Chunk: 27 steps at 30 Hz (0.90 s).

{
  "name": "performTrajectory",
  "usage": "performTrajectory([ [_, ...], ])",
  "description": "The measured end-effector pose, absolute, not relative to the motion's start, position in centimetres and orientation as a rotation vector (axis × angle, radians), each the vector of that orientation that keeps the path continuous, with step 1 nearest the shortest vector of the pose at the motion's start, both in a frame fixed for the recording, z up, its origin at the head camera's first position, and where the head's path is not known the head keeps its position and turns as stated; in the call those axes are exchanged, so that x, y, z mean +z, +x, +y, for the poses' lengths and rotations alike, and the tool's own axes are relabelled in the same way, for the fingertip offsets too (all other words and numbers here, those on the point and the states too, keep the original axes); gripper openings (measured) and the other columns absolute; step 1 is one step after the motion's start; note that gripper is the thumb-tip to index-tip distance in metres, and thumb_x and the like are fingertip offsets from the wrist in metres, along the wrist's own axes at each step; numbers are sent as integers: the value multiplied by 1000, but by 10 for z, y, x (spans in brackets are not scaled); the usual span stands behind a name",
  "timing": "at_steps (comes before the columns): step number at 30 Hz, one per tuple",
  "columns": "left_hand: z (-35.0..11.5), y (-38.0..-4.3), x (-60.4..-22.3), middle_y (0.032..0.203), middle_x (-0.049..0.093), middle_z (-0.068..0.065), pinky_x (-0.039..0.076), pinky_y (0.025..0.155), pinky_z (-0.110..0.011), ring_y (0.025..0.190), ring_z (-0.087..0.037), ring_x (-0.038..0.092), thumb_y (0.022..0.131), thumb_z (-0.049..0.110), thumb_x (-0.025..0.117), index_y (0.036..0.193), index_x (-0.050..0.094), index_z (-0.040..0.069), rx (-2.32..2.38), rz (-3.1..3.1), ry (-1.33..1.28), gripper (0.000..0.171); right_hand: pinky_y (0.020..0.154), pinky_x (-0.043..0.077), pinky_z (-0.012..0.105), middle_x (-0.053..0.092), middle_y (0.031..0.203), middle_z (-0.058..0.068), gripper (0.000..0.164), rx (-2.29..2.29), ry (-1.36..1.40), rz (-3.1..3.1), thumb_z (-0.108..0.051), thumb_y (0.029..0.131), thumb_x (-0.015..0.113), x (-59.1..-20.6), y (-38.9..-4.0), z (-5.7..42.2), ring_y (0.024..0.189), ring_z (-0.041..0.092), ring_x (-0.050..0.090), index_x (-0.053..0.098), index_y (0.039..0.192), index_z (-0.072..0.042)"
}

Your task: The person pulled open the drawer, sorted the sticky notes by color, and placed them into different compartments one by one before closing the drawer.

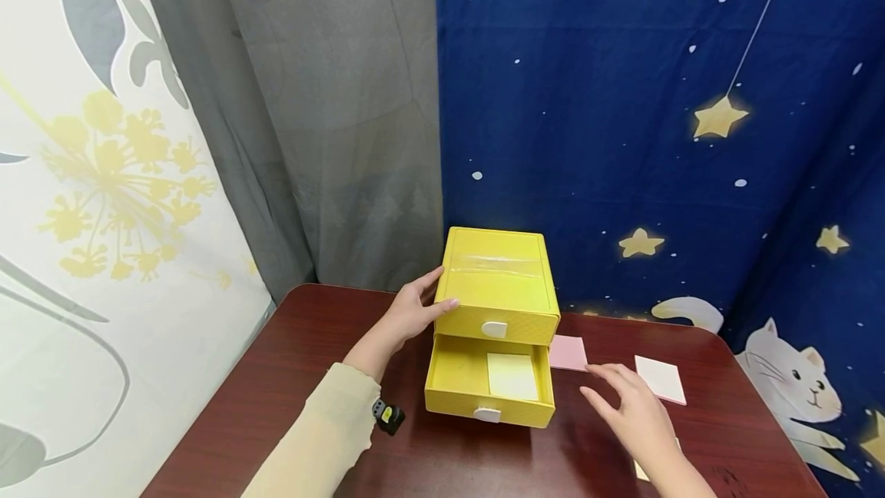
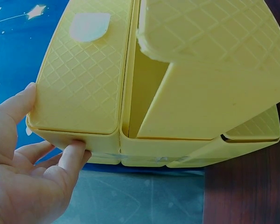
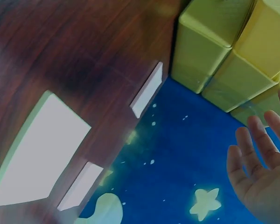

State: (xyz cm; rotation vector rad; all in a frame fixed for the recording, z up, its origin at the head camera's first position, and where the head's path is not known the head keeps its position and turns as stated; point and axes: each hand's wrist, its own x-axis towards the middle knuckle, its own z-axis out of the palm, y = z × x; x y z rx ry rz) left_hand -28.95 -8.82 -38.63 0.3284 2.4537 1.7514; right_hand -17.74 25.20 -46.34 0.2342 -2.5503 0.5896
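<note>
Drawer unit [image 1: 498, 290] stands on the surface [image 1: 456, 471], middle drawer [image 1: 456, 403] extended, with a pale pad [image 1: 512, 376] lying flat inside toward its right side. Left grip [image 1: 413, 313] holds the unit's upper left corner, thumb at the front edge, fingers bent along the side. Right grip [image 1: 632, 410] is spread loosely, palm free, and has hold of nothing; it is near the pink pad [image 1: 568, 353].

Step in hand, as judged: loading pads into the drawer while bracing the unit. Next move probably calls for the right grip to close on one loose pad, lift it above the drawer's side wall and lower it inside, with the left grip keeping the unit steady.

Obstructions: the pink pad lies just beside the unit, its left end hidden, leaving little finger room there. The white pad [image 1: 660, 380] lies farther right, with clearer access. The right forearm covers most of a yellowish pad [image 1: 641, 472]. Blue curtain [image 1: 553, 121] hangs behind the unit.
</note>
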Motion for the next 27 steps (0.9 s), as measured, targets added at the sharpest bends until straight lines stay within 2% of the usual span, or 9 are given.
performTrajectory([
  [10,-89,-290,-387,154,30,-4,37,107,-43,140,-23,32,86,32,70,150,29,20,1747,2456,321,77,91,45,59,60,122,14,52,554,199,-2785,-41,83,70,-469,-174,270,113,36,55,62,124,-10],
  [16,-88,-291,-387,154,30,-5,38,107,-43,140,-24,32,86,31,69,150,29,20,1746,2460,329,77,90,42,64,56,129,19,65,528,215,-2888,-48,82,68,-477,-173,280,117,42,50,56,130,-7],
  [27,-88,-291,-388,154,30,-4,38,107,-42,140,-23,32,85,32,70,150,29,21,1748,2460,324,77,90,41,65,49,134,26,75,441,229,-2989,-52,81,67,-494,-168,297,119,46,47,51,134,-1],
])
